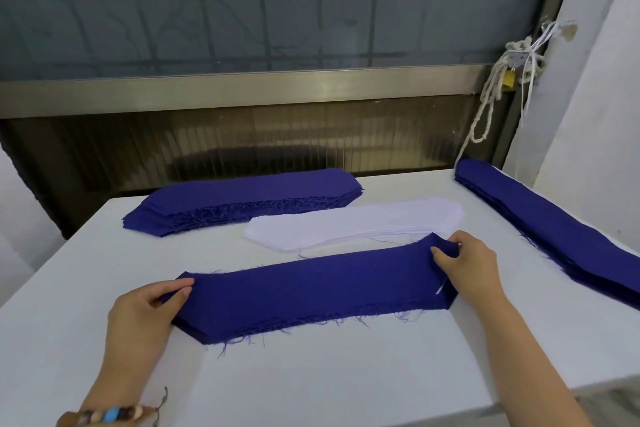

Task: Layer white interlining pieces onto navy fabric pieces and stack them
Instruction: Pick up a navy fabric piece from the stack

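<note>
- Head view: your left hand (149, 308) and right hand (464, 262) each pinch an end of the navy piece (311, 291) lying near on the counter (311, 374).
- White interlining (353, 224) waits just beyond; no layer appears laid yet.
- Navy stacks sit far left (242, 201) and right (554, 236).

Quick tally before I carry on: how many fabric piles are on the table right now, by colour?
Navy fabric: 3, namely the far-left navy pile, the right-edge navy pile and the near navy pile, which the left hand and right hand pinch at its ends.
White: 1, the white interlining pile.
Total: 4 piles.
</note>
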`<state>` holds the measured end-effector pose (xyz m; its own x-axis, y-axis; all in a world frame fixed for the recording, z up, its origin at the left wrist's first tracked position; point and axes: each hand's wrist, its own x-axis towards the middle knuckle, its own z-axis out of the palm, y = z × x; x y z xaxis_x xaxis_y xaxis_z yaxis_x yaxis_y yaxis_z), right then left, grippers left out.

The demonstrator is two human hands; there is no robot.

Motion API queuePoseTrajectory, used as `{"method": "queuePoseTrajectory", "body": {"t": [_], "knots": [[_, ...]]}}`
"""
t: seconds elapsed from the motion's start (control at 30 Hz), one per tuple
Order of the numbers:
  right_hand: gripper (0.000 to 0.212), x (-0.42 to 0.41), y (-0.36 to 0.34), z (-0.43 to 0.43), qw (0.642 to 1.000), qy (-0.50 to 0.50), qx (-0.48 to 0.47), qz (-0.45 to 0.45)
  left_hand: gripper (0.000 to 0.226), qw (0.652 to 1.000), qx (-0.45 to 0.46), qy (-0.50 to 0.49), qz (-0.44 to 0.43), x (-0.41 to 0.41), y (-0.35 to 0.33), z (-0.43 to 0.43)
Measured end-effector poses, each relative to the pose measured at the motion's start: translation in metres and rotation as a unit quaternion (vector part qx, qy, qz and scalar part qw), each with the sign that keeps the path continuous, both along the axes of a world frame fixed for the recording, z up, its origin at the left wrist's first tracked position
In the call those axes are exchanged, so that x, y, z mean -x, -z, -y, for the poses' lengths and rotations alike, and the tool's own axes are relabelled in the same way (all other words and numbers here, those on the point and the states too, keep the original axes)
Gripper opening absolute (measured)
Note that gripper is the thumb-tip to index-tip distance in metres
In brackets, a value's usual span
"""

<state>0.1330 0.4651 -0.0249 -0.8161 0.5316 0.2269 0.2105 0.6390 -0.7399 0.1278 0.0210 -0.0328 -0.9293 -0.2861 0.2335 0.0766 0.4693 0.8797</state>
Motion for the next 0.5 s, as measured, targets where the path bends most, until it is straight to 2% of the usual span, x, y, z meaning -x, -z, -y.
{"method": "queuePoseTrajectory", "body": {"t": [0.17, 0.33, 0.5], "knots": [[0.023, -0.0013, -0.0017, -0.0043, 0.999, -0.008, 0.028, 0.014, 0.020, 0.999, -0.043, 0.004, 0.007, -0.0010, -0.0026, 0.0017], [0.021, -0.0022, -0.0007, -0.0027, 0.999, -0.016, -0.010, 0.030, 0.021, 0.999, 0.029, -0.006, 0.016, 0.0010, 0.0000, 0.0014], [0.012, -0.0019, 0.0004, -0.0034, 0.999, -0.007, -0.005, 0.032, 0.024, 0.997, 0.073, -0.021, 0.011, 0.0009, -0.0007, 0.0015]]}}
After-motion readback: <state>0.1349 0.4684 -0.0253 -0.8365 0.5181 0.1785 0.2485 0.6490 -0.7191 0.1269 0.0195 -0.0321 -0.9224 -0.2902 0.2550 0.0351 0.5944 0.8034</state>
